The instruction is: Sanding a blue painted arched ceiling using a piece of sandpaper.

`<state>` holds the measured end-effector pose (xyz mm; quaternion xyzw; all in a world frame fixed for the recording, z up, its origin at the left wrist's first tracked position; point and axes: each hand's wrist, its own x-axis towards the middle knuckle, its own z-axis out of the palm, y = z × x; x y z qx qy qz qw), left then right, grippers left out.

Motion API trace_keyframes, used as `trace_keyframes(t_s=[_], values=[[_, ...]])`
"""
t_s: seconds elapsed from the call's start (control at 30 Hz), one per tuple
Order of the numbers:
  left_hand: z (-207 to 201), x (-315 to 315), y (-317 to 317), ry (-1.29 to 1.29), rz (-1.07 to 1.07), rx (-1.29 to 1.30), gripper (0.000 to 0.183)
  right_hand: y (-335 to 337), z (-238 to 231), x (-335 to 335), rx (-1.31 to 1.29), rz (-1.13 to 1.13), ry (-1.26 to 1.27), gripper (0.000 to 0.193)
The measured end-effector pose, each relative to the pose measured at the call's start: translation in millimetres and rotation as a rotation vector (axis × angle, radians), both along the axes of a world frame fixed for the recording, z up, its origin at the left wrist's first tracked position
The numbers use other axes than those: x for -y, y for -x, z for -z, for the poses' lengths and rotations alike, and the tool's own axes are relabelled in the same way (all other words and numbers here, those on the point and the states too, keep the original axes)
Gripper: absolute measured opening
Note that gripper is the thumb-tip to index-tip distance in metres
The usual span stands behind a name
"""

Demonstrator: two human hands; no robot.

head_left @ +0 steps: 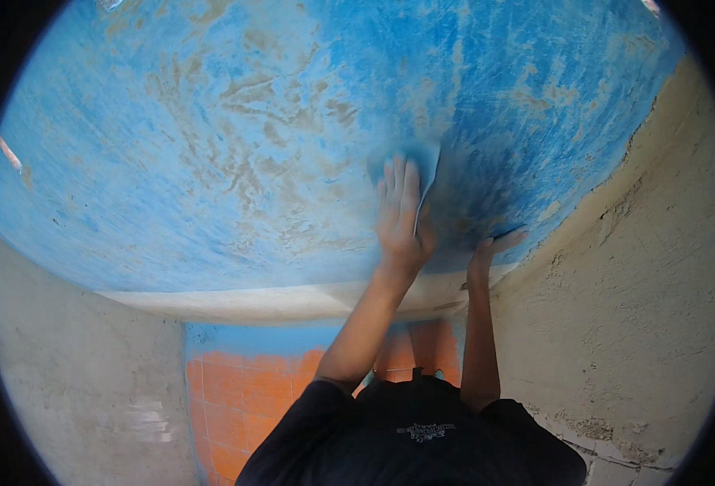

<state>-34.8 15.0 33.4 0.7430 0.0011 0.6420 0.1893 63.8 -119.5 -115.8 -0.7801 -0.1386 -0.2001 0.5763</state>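
My left hand [400, 215] presses a thin, bluish-grey sheet of sandpaper [429, 174] against a blue painted wall [292, 186]. Its fingers point up and lie over the sheet, while the thumb sits on the other side of the sheet's raised edge. The sheet's far part is blurred. Lower and to the right, my right hand [499, 245] rests on the same wall with fingers stretched toward the right. A dark edge or shadow shows along those fingers; I cannot make out which. The blue paint is patchy, with grey-beige areas where the layer beneath shows.
A white band [284, 304] runs along the wall's lower edge. Bare rough plaster [616, 300] borders it at the right, and a grey wall [74, 364] stands at the left. Orange floor tiles [244, 397], dusted with blue, lie below.
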Motion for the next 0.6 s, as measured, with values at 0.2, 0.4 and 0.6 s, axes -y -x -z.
trace_keyframes(t_s=[0.2, 0.4, 0.6], values=[[103, -7, 3, -0.027, 0.006, -0.081, 0.045, -10, 8, -6, 0.073, 0.052, 0.024, 0.088], [84, -10, -1, -0.051, 0.081, -0.105, 0.043, 15, -18, -14, -0.031, -0.068, -0.051, 0.094], [-4, 1, -6, -0.047, 0.062, -0.042, 0.042, -11, 8, 2, 0.008, 0.042, -0.107, 0.096]])
